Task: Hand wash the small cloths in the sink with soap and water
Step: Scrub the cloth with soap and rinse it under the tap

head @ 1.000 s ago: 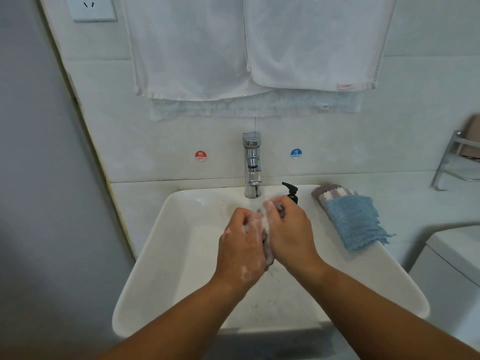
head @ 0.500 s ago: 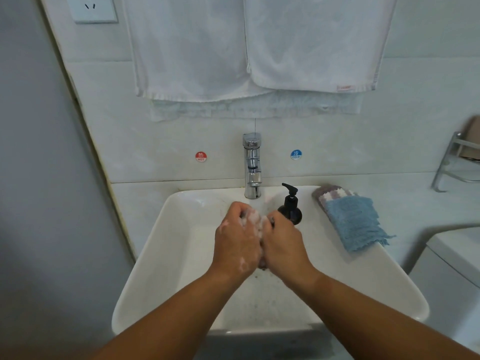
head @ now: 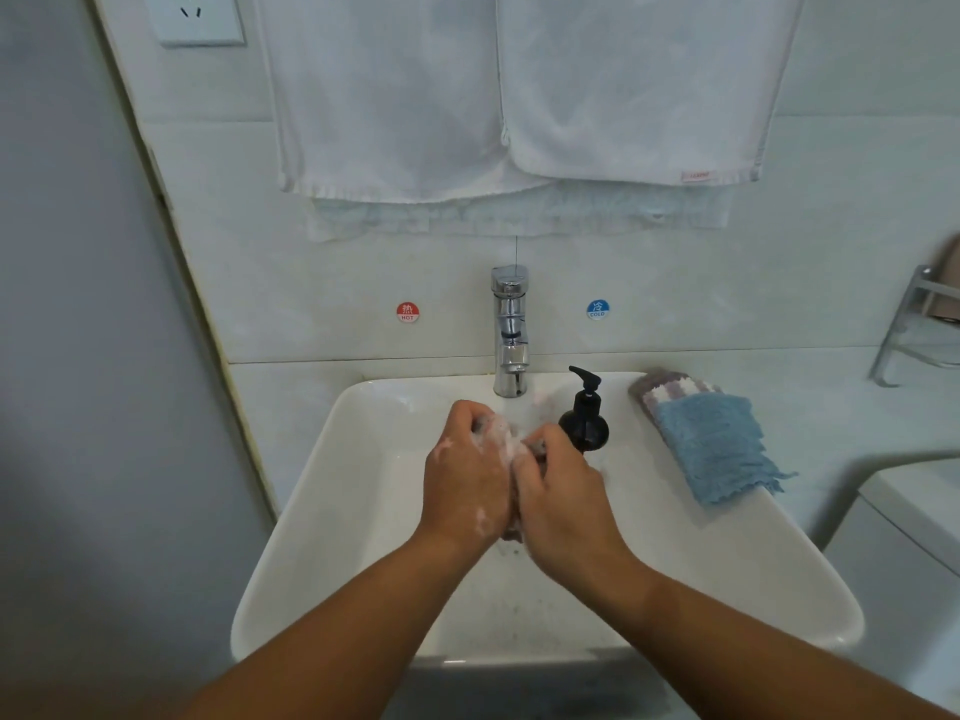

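Note:
Over the white sink (head: 332,491) my left hand (head: 465,478) and my right hand (head: 561,491) press together around a small soapy cloth (head: 501,433). Both hands grip it with curled fingers; only its foamy top shows between them. Soap suds cling to my left hand. A black pump soap bottle (head: 587,423) stands just right of my right hand. A blue cloth (head: 717,449) lies on a grey and white cloth (head: 665,384) on the sink's right rim. The chrome tap (head: 510,335) stands behind my hands; no water stream is visible.
White towels (head: 519,96) hang on the wall above the tap. A metal rack (head: 914,330) is fixed at the right. A white toilet tank (head: 914,537) sits at the lower right. A wall socket (head: 200,18) is at the upper left.
My hands have rubbed the cloth and slid left and back, uncovering the soap bottle. The right hand now sits slightly lower than the left.

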`<move>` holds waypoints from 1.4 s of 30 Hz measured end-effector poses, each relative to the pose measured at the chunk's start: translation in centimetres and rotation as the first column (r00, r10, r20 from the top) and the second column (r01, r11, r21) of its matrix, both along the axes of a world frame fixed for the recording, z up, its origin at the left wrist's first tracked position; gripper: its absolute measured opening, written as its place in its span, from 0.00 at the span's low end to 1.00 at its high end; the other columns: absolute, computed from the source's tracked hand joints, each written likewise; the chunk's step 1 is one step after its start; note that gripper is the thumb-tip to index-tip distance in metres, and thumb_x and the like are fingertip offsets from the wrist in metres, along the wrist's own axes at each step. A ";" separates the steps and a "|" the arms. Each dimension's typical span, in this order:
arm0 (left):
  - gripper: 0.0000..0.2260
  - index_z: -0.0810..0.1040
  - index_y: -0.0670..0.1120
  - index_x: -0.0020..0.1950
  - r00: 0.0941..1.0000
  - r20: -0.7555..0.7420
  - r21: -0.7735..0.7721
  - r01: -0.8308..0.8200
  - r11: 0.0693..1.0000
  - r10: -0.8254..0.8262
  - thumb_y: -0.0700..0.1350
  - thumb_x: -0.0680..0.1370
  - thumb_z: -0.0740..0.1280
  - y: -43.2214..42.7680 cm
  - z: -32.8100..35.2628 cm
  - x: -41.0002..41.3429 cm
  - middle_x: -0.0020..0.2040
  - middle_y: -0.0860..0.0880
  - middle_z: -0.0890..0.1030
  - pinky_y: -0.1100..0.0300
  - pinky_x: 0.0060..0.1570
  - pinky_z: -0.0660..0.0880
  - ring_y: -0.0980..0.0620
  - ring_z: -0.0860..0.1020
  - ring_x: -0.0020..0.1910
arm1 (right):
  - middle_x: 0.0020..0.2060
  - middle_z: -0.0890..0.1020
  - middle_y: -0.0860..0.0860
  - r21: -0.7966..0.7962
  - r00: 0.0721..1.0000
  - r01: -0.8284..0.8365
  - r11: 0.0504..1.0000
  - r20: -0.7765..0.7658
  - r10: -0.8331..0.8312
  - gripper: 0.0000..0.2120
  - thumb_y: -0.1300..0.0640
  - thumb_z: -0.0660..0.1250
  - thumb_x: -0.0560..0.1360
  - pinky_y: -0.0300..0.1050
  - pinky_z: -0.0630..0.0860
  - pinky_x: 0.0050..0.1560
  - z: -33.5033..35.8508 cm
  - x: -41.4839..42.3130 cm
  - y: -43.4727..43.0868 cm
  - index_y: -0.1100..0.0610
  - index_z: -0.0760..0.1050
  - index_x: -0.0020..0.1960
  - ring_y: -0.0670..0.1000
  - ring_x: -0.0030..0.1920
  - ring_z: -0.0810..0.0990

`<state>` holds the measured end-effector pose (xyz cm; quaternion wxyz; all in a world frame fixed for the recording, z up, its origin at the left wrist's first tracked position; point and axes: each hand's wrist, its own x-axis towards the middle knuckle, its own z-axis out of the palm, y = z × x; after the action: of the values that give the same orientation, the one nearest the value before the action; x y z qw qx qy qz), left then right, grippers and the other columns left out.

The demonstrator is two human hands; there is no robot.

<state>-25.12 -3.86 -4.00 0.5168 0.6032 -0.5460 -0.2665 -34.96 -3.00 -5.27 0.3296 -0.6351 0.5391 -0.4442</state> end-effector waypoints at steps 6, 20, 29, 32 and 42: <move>0.08 0.72 0.51 0.49 0.947 -0.265 0.015 0.193 0.981 -0.182 0.39 0.83 0.63 1.4 -0.6 -1.4 0.43 0.47 0.77 0.61 0.25 0.73 0.48 0.75 0.37 | 0.39 0.80 0.45 -0.132 0.983 0.184 0.974 -0.002 -0.186 0.06 0.53 0.60 0.84 0.39 0.79 0.41 0.6 -1.3 -2.5 0.50 0.74 0.50 0.46 0.41 0.81; 0.08 0.74 0.51 0.48 0.948 -0.295 0.048 0.140 0.989 -0.119 0.43 0.85 0.60 1.3 0.1 -1.4 0.45 0.46 0.79 0.59 0.25 0.76 0.48 0.78 0.37 | 0.39 0.80 0.51 -0.020 0.988 0.154 0.988 -0.025 -0.155 0.08 0.54 0.58 0.84 0.52 0.81 0.42 0.4 -1.2 -2.2 0.52 0.72 0.47 0.52 0.40 0.81; 0.08 0.74 0.52 0.48 0.934 -0.344 0.106 0.138 0.985 -0.094 0.45 0.85 0.59 1.0 0.1 -0.6 0.45 0.44 0.80 0.55 0.23 0.76 0.45 0.78 0.36 | 0.39 0.80 0.45 -0.231 0.998 0.062 0.971 0.010 -0.061 0.06 0.54 0.59 0.84 0.33 0.76 0.37 1.9 -0.7 -0.7 0.49 0.72 0.49 0.41 0.41 0.80; 0.04 0.74 0.52 0.51 0.957 -0.260 0.021 0.138 0.990 -0.128 0.46 0.84 0.61 1.6 0.5 -0.7 0.47 0.46 0.79 0.59 0.25 0.76 0.47 0.80 0.41 | 0.39 0.79 0.46 -0.143 0.987 0.161 0.976 0.011 -0.161 0.08 0.54 0.57 0.85 0.38 0.75 0.38 0.9 -0.9 -1.5 0.51 0.72 0.49 0.45 0.39 0.79; 0.06 0.72 0.52 0.50 0.986 -0.166 0.121 0.055 0.991 -0.034 0.48 0.86 0.57 1.0 -1.2 -0.4 0.46 0.46 0.79 0.56 0.27 0.79 0.45 0.80 0.40 | 0.40 0.79 0.48 -0.064 0.994 0.040 0.997 -0.102 -0.047 0.07 0.54 0.59 0.84 0.39 0.78 0.39 1.7 -0.9 -1.1 0.51 0.73 0.49 0.45 0.40 0.79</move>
<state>-25.52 -2.83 -5.21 0.5147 0.5983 -0.4974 -0.3603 -35.84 -4.10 -3.57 0.2717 -0.6553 0.5553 -0.4341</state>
